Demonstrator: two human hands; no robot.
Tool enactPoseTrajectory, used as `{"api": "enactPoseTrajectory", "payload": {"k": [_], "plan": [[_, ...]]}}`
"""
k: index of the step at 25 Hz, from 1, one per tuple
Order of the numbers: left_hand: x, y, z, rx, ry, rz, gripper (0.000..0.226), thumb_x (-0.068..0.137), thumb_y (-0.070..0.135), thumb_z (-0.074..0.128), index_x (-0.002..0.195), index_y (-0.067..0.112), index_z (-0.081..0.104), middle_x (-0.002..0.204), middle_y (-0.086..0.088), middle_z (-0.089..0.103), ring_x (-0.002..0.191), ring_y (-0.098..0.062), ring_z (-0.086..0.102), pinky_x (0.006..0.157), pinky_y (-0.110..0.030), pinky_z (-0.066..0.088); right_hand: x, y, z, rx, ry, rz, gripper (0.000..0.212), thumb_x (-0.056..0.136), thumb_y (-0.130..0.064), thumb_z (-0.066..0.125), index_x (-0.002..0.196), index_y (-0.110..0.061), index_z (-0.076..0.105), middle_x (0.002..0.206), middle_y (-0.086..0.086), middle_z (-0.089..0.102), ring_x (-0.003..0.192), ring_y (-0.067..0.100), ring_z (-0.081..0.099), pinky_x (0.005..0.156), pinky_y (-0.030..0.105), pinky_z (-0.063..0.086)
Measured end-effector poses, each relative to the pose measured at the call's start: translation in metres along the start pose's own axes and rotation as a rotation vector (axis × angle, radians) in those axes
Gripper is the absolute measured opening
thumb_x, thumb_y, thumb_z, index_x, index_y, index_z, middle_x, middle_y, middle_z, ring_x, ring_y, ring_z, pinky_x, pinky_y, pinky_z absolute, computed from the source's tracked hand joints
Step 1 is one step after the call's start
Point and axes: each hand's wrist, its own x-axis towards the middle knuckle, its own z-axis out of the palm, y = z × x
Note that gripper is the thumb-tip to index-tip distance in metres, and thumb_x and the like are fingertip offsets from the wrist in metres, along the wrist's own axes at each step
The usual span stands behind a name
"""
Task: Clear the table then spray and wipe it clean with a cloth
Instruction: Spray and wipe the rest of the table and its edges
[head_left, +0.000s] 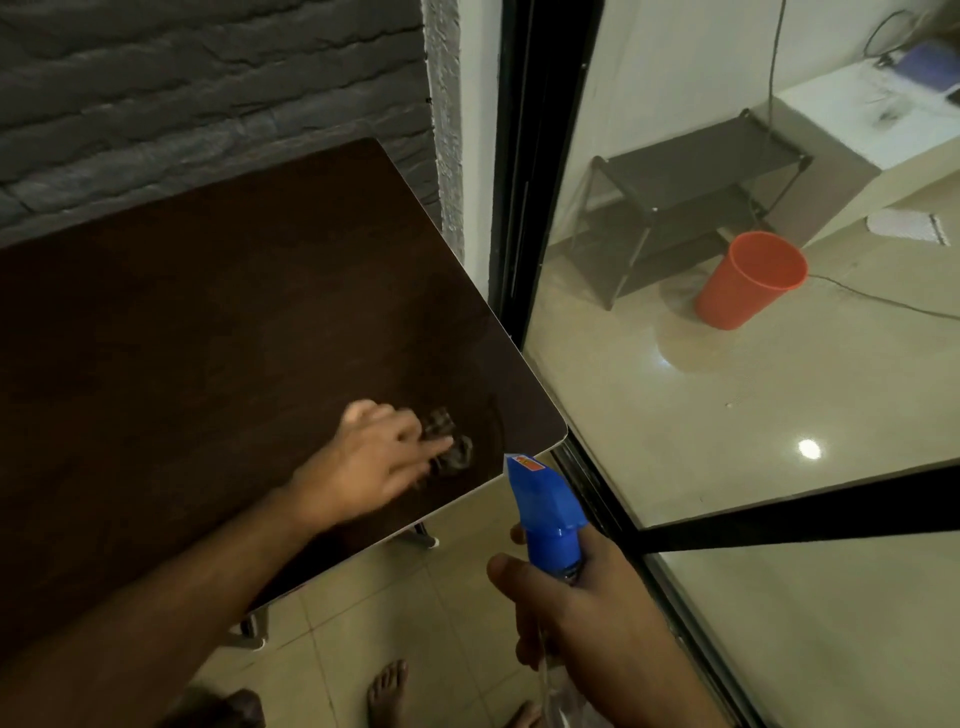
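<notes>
A dark brown table (208, 322) fills the left of the head view. Near its front right corner lies a small crumpled dark cloth (449, 441). My left hand (374, 457) presses on the cloth with straight fingers, partly covering it. My right hand (576, 613) is off the table to the right, above the floor. It grips a spray bottle (545, 509) with a blue trigger head, and the nozzle points toward the table corner. The bottle's clear body is mostly hidden behind that hand.
A grey brick wall (208, 93) runs behind the table. A black-framed glass partition (727, 389) stands to the right; behind it are an orange bucket (748, 280) and a dark rack (685, 208). My bare feet (387, 691) are on the tiled floor below.
</notes>
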Motion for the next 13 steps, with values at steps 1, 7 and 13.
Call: {"api": "enactPoseTrajectory", "payload": {"k": [1,7,13], "plan": [[0.019,-0.023,-0.005,0.050,0.042,-0.107,0.040,0.093,0.043,0.037,0.128,0.036,0.056,0.094,0.006,0.051,0.090,-0.017,0.053,0.089,-0.042,0.034,0.001,0.001,-0.003,-0.013,0.012,-0.005,0.032,0.082,-0.027,0.073,0.105,-0.029,0.051,0.060,0.001,0.060,0.054,0.016,0.060,0.062,0.032,0.056],[0.119,0.014,-0.002,0.012,0.081,-0.527,0.038,0.097,0.038,0.042,0.135,0.036,0.047,0.116,-0.004,0.052,0.104,-0.025,0.050,0.095,-0.043,0.036,0.008,0.001,-0.009,0.000,0.030,-0.009,0.041,0.083,-0.029,0.072,0.117,-0.025,0.049,0.060,0.001,0.060,0.055,0.016,0.059,0.060,0.030,0.056],[0.046,0.000,0.004,0.005,0.123,-0.189,0.040,0.090,0.043,0.037,0.124,0.035,0.058,0.092,0.004,0.052,0.086,-0.019,0.055,0.085,-0.043,0.036,0.007,-0.001,-0.028,0.010,0.021,-0.018,0.041,0.084,-0.027,0.072,0.117,-0.025,0.048,0.064,0.003,0.060,0.051,0.012,0.058,0.057,0.024,0.055]]}}
